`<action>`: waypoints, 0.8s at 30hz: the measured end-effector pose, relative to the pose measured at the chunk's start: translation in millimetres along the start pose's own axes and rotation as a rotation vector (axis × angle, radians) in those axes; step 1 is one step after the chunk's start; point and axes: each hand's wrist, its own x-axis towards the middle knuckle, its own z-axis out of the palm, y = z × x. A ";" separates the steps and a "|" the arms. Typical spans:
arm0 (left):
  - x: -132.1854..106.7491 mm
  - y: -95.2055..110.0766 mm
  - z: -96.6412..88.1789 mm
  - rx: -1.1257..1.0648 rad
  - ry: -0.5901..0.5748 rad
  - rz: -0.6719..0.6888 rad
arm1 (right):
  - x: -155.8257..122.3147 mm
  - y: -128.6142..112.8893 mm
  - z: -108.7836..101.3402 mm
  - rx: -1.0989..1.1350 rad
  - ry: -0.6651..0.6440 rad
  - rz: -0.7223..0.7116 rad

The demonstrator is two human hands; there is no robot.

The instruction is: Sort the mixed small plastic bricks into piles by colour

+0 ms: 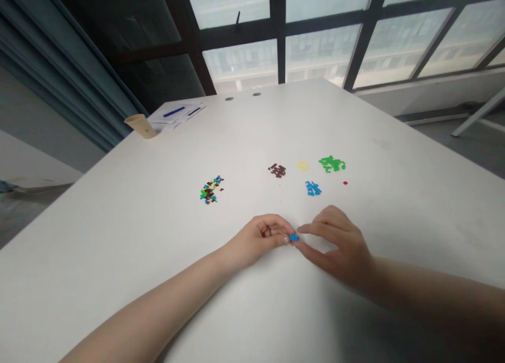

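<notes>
Between the thumb and index finger of my left hand (270, 237) is a small blue building brick (294, 238), held low over the white table. My right hand (341, 242) comes in from the right, its thumb and index fingertip slightly apart beside the brick's right end. Whether those fingertips touch the brick is hard to make out. Just beyond my hands lies a pile of blue bricks (313, 188). Farther off are piles of brown bricks (278, 170), pale yellow bricks (302, 165) and green bricks (332, 164). One red piece (345, 183) sits alone.
A mixed pile of coloured bricks (211, 190) is on the left of the white table (158, 237). At the far left edge stand a tan paper cup (141, 126) and papers (163, 122) with a blue pen (174, 112). Windows line the far side.
</notes>
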 end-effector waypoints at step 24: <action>5.3 -6.0 -7.6 0.230 0.170 0.050 | 31.9 70.1 -25.3 -0.422 -0.095 0.369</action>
